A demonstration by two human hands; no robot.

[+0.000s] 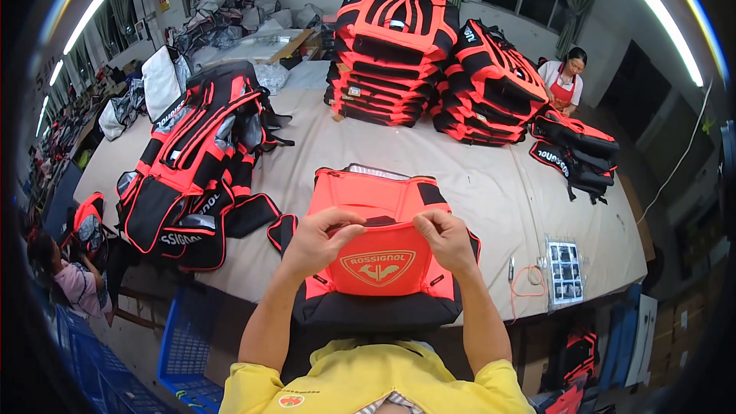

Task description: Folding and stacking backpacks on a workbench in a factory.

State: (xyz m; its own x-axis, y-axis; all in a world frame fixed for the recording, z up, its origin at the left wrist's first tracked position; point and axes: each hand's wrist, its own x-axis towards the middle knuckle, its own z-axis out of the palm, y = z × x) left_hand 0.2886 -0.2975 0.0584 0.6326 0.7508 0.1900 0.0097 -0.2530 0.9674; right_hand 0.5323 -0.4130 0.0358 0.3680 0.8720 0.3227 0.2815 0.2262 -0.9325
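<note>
A bright red and black backpack [379, 291] lies in front of me at the near edge of the table, with a pale emblem on its front panel. My left hand [323, 241] pinches the upper edge of that front panel near its left end. At the right end of the same edge, my right hand [446, 241] is closed, thumb and fingers pressed together on the fabric. Between the two hands the edge is drawn fairly straight, and a dark opening shows just behind it. The pack's far end, with a mesh-like lining, lies beyond my hands.
Tall stacks of red and black backpacks [395, 46] stand at the back of the pale table [307, 138]. More packs [192, 161] pile up on the left. A card with dark pictures [565, 272] and an orange cord [529, 282] lie right. Blue crates [184, 345] stand below left. Two other people sit nearby.
</note>
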